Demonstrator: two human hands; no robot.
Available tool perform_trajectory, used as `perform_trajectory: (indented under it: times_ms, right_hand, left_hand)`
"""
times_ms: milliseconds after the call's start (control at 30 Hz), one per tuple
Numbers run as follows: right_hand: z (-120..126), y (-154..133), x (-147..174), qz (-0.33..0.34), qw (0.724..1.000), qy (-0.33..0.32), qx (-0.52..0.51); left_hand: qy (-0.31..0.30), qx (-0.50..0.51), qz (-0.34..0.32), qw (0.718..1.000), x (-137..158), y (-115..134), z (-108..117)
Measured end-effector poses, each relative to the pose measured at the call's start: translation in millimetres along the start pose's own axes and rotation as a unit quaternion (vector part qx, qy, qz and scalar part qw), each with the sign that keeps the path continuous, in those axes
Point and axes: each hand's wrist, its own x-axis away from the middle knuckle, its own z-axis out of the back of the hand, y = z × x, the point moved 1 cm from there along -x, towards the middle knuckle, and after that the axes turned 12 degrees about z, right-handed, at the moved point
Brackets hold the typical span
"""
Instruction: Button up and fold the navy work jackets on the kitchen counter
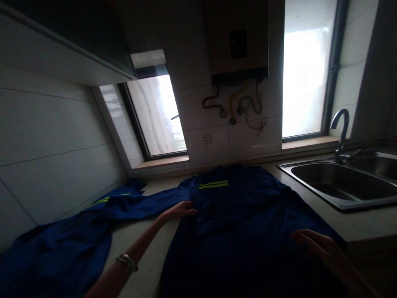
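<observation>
Well, in the head view, a dark blue jacket (235,211) lies spread over the middle of the worktop (142,248), its top close to the back edge and its lower part so dim that I can't make out where it ends. Two yellow-green stripes (214,184) cross its chest. A stretch of blue cloth reaches from its upper left side to more blue cloth (62,248) heaped along the worktop's left edge, and I can't tell where one piece stops and the other starts.

The person's left hand (181,209), with a silvery bracelet (126,262) on the wrist, is at the jacket's left side, just below that stretch of cloth. Its fingers are bent and close together; whether they pinch any fabric, I can't tell.

The right hand (313,242) is at the jacket's right side, near the worktop's front edge. Its fingers curl inward, blurred and shadowy, and I can't tell whether they grip the cloth.

Toward the worktop's back right corner sits a steel sink (344,205) with a curved tap (342,136), well apart from the left hand.
</observation>
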Motion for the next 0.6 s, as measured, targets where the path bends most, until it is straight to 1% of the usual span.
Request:
perform_trajectory:
  times_ms: [33, 67, 100, 133, 167, 233, 267, 333, 400, 433, 467, 533, 600]
  right_hand:
    - [-3.9, 0.4, 2.2, 0.0, 1.0, -0.005, -0.002]
    - [-7.3, 1.3, 4.9, -0.002, 1.0, -0.007, -0.002]
    - [-10.4, 2.4, 7.9, -0.002, 1.0, -0.009, 0.0]
    - [-13.4, 3.8, 11.0, -0.002, 1.0, -0.015, 0.003]
    - [-16.2, 5.1, 14.2, 0.0, 1.0, -0.018, 0.005]
    - [-23.0, 7.1, 20.1, 0.006, 1.0, -0.028, 0.006]
    - [-27.6, 7.2, 22.6, 0.006, 0.999, -0.035, 0.003]
    - [-41.6, 4.8, 27.0, -0.002, 0.998, -0.052, -0.02]
    - [-63.0, -1.1, 30.7, -0.034, 0.994, -0.069, -0.074]
    - [-76.0, -5.0, 32.3, -0.058, 0.989, -0.078, -0.112]
    - [-89.8, -9.2, 33.6, -0.082, 0.981, -0.084, -0.154]
    - [-116.7, -18.1, 34.0, -0.112, 0.957, -0.108, -0.244]
    - [-137.7, -26.2, 30.4, -0.113, 0.925, -0.129, -0.34]
  left_hand:
    - [-0.041, -0.058, -0.016, 0.997, 1.7, 4.7, -13.6]
    - [-0.065, -0.126, -0.032, 0.989, 3.0, 8.6, -24.0]
    - [-0.073, -0.193, -0.043, 0.977, 3.7, 11.9, -31.4]
    - [-0.066, -0.245, -0.049, 0.966, 3.6, 15.1, -36.0]
    - [-0.05, -0.276, -0.052, 0.958, 2.9, 18.8, -38.3]
    - [-0.035, -0.288, -0.052, 0.955, 0.4, 29.5, -38.8]
    - [-0.03, -0.269, -0.045, 0.962, -0.7, 37.5, -37.8]
    - [-0.019, -0.183, -0.019, 0.983, -0.4, 60.0, -35.8]
    - [-0.038, -0.045, 0.006, 0.998, 6.6, 89.9, -36.5]
    - [-0.06, 0.033, 0.01, 0.998, 13.2, 106.4, -38.4]
    - [-0.087, 0.109, 0.01, 0.99, 22.0, 122.8, -41.0]
    - [-0.142, 0.237, 0.006, 0.961, 44.0, 151.7, -48.3]
    - [-0.2, 0.317, -0.003, 0.927, 67.1, 171.6, -57.1]
